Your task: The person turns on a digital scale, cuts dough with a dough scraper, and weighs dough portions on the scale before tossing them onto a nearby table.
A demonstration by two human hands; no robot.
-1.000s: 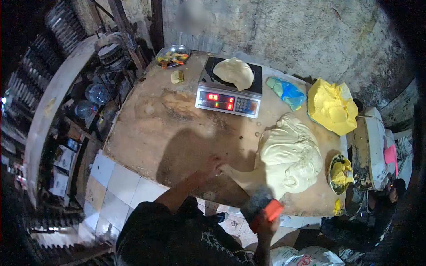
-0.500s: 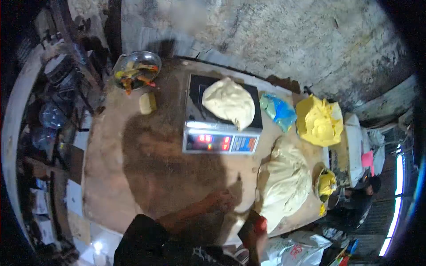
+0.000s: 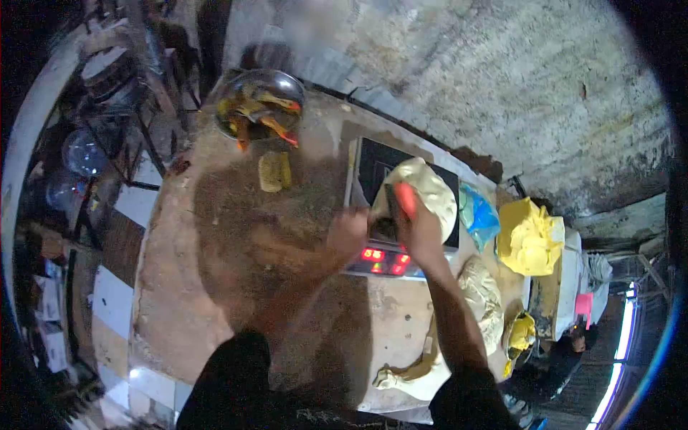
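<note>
My right hand [image 3: 423, 233] grips the red handle of a dough scraper [image 3: 405, 201], its dark flat blade against the left part of a pale dough piece [image 3: 438, 193]. That dough lies on the black platform of a digital scale [image 3: 410, 152] with red lit digits. My left hand [image 3: 349, 231] is closed at the scale's left front edge, beside the blade; whatever its blurred fingers hold is hidden. A larger dough mass [image 3: 481, 294] rests on the table in front of the scale, partly behind my right forearm, with a tongue stretching toward me.
A metal bowl [image 3: 290, 89] with orange-handled tools and a yellowish block [image 3: 274, 172] stand at the back left of the wooden table [image 3: 186, 287]. Right of the scale are a blue-green plastic bag [image 3: 480, 215] and a yellow-wrapped bundle [image 3: 527, 236]. Another person [image 3: 570, 351] is at far right.
Both hands have moved from the table's front up to the scale. The scraper now meets the dough on it. My view has shifted, and the large dough appears more stretched toward me.
</note>
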